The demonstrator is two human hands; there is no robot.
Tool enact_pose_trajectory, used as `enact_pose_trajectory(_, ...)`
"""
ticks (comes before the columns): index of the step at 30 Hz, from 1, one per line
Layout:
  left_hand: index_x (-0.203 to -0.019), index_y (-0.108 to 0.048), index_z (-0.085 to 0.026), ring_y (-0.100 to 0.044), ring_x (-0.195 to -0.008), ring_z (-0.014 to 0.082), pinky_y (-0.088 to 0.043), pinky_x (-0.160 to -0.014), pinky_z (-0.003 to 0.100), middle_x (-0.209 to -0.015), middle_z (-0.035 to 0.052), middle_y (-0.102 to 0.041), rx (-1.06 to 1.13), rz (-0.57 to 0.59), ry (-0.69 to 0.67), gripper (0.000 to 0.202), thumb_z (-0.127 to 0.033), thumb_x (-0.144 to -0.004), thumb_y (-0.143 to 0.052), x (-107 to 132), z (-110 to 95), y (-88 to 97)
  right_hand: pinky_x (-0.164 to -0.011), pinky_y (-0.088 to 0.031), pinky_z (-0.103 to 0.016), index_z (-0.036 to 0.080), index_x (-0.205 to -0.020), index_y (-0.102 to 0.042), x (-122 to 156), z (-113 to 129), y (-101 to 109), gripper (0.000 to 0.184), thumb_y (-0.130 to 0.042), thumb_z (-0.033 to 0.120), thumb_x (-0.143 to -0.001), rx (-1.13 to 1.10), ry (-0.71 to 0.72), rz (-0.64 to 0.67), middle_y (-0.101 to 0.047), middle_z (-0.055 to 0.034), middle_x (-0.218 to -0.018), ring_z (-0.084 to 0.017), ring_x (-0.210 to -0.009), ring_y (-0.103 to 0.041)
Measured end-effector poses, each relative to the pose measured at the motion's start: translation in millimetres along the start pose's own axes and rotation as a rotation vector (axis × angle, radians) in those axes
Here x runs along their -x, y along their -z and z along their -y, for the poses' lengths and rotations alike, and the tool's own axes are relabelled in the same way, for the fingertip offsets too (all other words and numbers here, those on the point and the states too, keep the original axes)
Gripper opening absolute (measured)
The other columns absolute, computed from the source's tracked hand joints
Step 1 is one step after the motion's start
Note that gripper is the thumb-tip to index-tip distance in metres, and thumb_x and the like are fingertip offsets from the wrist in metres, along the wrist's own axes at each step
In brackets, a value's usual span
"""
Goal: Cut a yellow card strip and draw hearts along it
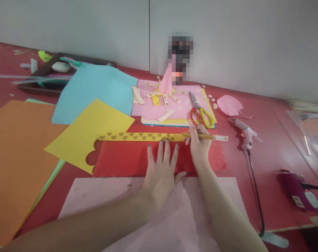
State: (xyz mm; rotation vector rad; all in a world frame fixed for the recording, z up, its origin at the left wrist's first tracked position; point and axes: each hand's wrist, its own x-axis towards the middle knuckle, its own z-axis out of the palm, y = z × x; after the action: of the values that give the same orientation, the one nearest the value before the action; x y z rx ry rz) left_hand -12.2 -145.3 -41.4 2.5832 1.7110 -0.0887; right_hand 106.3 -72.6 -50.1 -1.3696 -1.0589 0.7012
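Note:
A long yellow paper strip (148,135) with brown hearts drawn along it lies across a red sheet (122,159). Fingers spread, my left hand (161,168) rests flat on the red sheet, its fingertips at the strip's lower edge. My right hand (199,147) is closed around a gold-brown marker (207,136) with a clear end pointing right. The marker's tip is on the strip near its right part. Just beyond my right hand, scissors (200,112) with one red and one yellow handle lie on stacked paper.
A pink cone (167,82) stands on a pink sheet at the back. To the right lie a glue gun (245,133), its cord and a purple power socket (300,192). Yellow paper (90,129), blue paper (98,91) and orange paper (19,157) spread left, before a dark tray (23,86).

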Motion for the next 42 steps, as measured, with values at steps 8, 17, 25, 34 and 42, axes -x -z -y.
enact_pose_trajectory(8, -0.138, -0.021, -0.006, -0.018, -0.132, 0.0347, -0.003, -0.104, 0.062, -0.142, 0.0211, -0.025, -0.046, -0.009, 0.027, 0.074, -0.055, -0.083, -0.033, 2, -1, -2.0, -0.043, -0.042, -0.021, 0.021, -0.057, -0.039, 0, -1, -1, 0.031, -0.052, 0.036, -0.081, 0.023, -0.008, 0.02, -0.037, 0.0101, -0.037, -0.008, -0.032, -0.045)
enact_pose_trajectory(17, -0.137, -0.024, -0.006, -0.021, -0.131, 0.0356, -0.006, -0.104, 0.061, -0.142, 0.0223, -0.026, -0.059, -0.002, 0.022, 0.075, -0.055, -0.082, -0.037, 0, 0, -0.4, -0.043, -0.041, -0.02, 0.021, -0.06, -0.04, -2, -4, -1, 0.03, -0.052, 0.037, -0.081, 0.021, -0.056, 0.088, -0.039, 0.0101, -0.038, -0.008, -0.034, -0.046)
enact_pose_trajectory(25, -0.135, -0.031, -0.008, -0.011, -0.135, 0.0268, -0.002, -0.108, 0.054, -0.145, 0.0158, -0.022, 0.011, -0.038, -0.115, 0.059, -0.044, -0.089, -0.023, 0, 2, -5.4, -0.045, -0.04, -0.021, 0.021, -0.06, -0.041, -2, -1, -1, 0.029, -0.051, 0.038, -0.081, 0.047, -0.071, 0.1, -0.044, 0.0086, -0.039, -0.009, -0.038, -0.049)
enact_pose_trajectory(34, -0.137, -0.026, -0.008, -0.016, -0.134, 0.0274, -0.012, -0.108, 0.051, -0.145, 0.0159, -0.023, 0.095, -0.054, -0.152, 0.059, -0.042, -0.089, -0.018, -5, 3, -10.9, -0.043, -0.04, -0.02, 0.021, -0.061, -0.04, -1, 0, -1, 0.03, -0.05, 0.041, -0.082, 0.058, -0.061, 0.078, -0.043, 0.0092, -0.037, -0.009, -0.034, -0.047)
enact_pose_trajectory(42, -0.135, -0.03, -0.008, -0.019, -0.133, 0.0285, -0.014, -0.106, 0.053, -0.143, 0.0157, -0.028, 0.092, -0.064, -0.172, 0.059, -0.041, -0.09, -0.016, -6, 4, -10.1, -0.047, -0.043, -0.02, 0.021, -0.058, -0.038, 1, 3, -1, 0.032, -0.054, 0.04, -0.08, 0.128, 0.001, 0.112, -0.045, 0.0086, -0.039, -0.008, -0.035, -0.048)
